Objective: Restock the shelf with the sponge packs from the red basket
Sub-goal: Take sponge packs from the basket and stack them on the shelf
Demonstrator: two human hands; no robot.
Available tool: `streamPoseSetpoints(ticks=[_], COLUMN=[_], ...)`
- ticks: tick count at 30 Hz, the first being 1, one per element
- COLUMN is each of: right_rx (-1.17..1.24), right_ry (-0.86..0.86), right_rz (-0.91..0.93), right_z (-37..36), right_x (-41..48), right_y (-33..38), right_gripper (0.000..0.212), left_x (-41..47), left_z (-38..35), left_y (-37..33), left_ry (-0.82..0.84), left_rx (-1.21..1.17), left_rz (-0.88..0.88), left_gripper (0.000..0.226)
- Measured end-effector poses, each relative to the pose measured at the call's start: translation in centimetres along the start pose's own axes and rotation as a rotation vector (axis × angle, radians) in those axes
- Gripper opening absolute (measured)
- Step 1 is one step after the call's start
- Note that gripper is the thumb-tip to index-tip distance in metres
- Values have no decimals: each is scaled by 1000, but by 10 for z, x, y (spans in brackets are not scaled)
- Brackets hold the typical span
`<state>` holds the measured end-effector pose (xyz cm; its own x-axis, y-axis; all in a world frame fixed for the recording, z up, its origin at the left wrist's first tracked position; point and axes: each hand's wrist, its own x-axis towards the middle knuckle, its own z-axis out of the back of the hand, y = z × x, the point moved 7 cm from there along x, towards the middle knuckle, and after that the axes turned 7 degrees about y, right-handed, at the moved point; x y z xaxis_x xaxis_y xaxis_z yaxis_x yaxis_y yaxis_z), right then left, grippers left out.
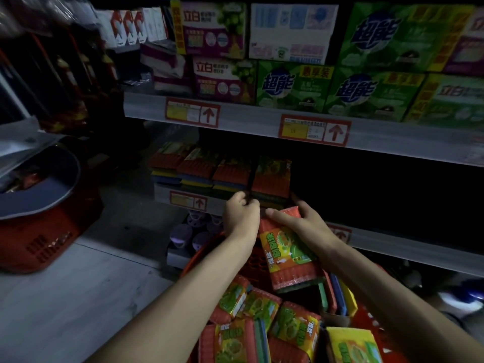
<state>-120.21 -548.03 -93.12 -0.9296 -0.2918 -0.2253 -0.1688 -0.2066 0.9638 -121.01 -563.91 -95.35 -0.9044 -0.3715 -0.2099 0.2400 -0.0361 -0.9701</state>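
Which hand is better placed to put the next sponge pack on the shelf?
Right, probably. The right hand grips a sponge pack just below the shelved packs; the left hand only curls at the shelf edge.

Tilted orange sponge pack above red basket

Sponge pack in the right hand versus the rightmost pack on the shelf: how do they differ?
The held pack hangs over the red basket, gripped by the right hand; the shelf pack lies stacked on the shelf. The held pack's label is lit; the shelf pack's sits in shadow. Both share orange wrappers.
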Motion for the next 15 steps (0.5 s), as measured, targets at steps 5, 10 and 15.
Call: streamPoseSetpoints(ticks=[5,10,15], right_rx=[34,53,57], right_ry=[10,-6,5], right_rz=[35,31,33], right_z=[-5,-7,-9], right_x=[1,3,5], right_y=[6,4,2], right_gripper=[37,39,37], left_x=[0,3,2], left_z=[4,7,7], left_y=[-2,-3,-5], left_ry=[-17,-48,-53], left_rx=[-2,-3,20], left_rz=[7,15,-3], left_gripper=[46,22,8])
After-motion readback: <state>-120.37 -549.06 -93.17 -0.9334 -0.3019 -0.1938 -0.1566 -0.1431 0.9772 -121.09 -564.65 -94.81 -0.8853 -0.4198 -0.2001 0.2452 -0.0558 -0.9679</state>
